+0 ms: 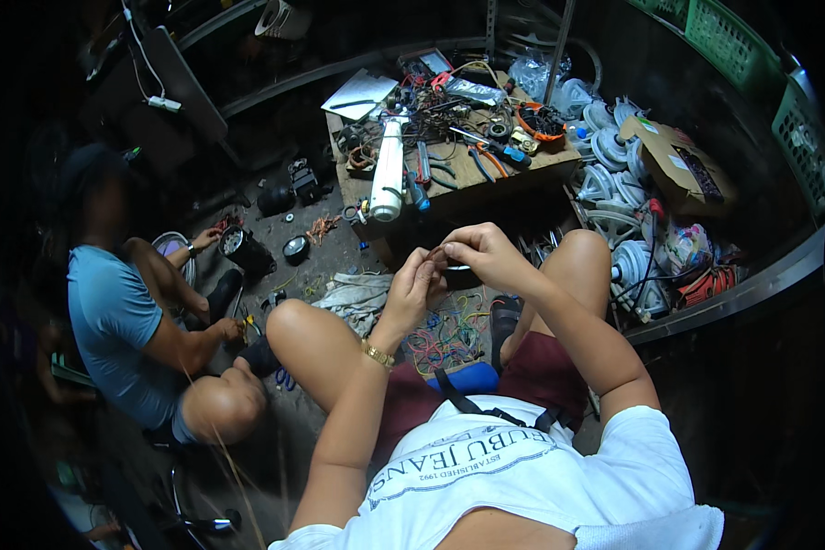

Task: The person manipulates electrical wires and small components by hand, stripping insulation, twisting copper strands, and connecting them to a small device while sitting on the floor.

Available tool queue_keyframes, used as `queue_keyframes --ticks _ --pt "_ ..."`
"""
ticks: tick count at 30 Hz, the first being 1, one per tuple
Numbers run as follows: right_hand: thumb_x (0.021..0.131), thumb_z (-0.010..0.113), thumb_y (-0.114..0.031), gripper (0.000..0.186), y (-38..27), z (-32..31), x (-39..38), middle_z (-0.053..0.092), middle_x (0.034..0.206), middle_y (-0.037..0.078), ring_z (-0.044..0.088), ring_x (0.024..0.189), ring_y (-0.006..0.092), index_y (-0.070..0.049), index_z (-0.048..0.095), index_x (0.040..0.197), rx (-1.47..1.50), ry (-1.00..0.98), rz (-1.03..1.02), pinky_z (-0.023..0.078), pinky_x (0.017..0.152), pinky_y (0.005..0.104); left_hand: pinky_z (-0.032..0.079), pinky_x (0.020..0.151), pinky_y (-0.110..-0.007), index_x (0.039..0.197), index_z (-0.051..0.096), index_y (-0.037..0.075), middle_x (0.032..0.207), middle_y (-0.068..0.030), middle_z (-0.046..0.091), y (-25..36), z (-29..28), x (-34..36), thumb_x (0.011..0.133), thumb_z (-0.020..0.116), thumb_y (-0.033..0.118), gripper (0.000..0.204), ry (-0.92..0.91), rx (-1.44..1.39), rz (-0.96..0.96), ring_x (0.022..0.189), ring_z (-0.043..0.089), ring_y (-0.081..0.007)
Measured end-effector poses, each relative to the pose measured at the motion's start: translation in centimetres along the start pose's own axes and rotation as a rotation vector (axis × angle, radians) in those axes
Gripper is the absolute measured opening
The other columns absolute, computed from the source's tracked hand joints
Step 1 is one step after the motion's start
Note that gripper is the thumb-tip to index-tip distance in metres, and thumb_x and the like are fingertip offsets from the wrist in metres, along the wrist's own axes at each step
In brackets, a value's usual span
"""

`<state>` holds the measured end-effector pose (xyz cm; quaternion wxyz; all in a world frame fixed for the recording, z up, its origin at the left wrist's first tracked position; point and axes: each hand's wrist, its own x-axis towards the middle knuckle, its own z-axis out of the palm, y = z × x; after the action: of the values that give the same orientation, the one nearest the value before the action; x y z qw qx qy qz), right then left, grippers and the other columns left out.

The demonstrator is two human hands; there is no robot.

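Note:
Above my knees, my two hands meet fingertip to fingertip. My left hand (417, 280), with a gold watch (377, 353) on its wrist, pinches a thin brown strand (437, 258) that looks like wire. From the right, my right hand (479, 249) pinches the same strand between thumb and forefinger. Fingers hide most of it. Below the hands, a tangle of coloured wires (445, 337) lies on the floor, with a blue rounded object (465, 377) by my lap. Left of them is a crumpled grey cloth (353, 301).
A wooden workbench (467, 188) ahead bears pliers (481, 165), screwdrivers, a white tube (389, 170) and an orange bowl (541, 121). Fan-like white plastic parts (611, 151) and a cardboard box (678, 170) crowd the right. A co-worker (124, 302) sits at left near a dark can (246, 250).

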<state>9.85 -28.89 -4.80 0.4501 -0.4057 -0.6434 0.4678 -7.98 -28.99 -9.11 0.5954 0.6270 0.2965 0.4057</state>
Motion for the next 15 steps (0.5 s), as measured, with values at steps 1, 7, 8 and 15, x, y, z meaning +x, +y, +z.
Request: queue_keyframes --ticks 1,7,8,15 --pt "0.091 0.053 -0.014 0.022 0.2 0.0 -0.3 0.06 0.065 0.002 0.056 0.06 0.0117 0.004 0.065 0.092 0.146 0.046 -0.014 0.045 0.055 0.0256 0.041 0.059 -0.022 0.101 0.05 0.005 0.068 0.0022 0.043 0.0 0.4 -0.3 0.097 0.044 0.026 0.022 -0.005 -0.152 -0.044 0.059 0.042 -0.0066" --pt "0.094 0.049 -0.021 0.023 0.8 0.3 -2.0 0.064 0.087 0.005 0.061 0.081 0.0125 -0.003 0.061 0.101 0.943 -0.005 0.219 0.05 0.073 0.0279 0.041 0.064 -0.024 0.094 0.052 0.009 0.076 0.0029 0.047 -0.3 1.9 0.4 0.096 0.046 0.024 0.016 0.037 -0.708 -0.148 0.066 0.046 -0.0077" --pt "0.095 0.048 -0.021 0.023 0.7 0.8 -2.1 0.065 0.093 0.006 0.061 0.085 0.0131 -0.004 0.061 0.101 1.013 0.055 0.179 0.05 0.076 0.029 0.043 0.067 -0.024 0.095 0.052 0.009 0.08 0.0019 0.05 -0.5 1.9 0.5 0.096 0.046 0.024 0.016 0.065 -0.707 -0.149 0.071 0.049 -0.0086" --pt "0.093 0.052 -0.02 0.019 4.3 1.9 -2.5 0.06 0.108 0.004 0.058 0.089 0.0111 -0.003 0.06 0.096 0.889 0.133 0.173 0.05 0.075 0.03 0.047 0.087 -0.036 0.095 0.049 0.008 0.107 -0.0103 0.06 -0.9 1.7 0.2 0.097 0.042 0.02 0.014 0.085 -0.682 -0.06 0.1 0.06 -0.0224"
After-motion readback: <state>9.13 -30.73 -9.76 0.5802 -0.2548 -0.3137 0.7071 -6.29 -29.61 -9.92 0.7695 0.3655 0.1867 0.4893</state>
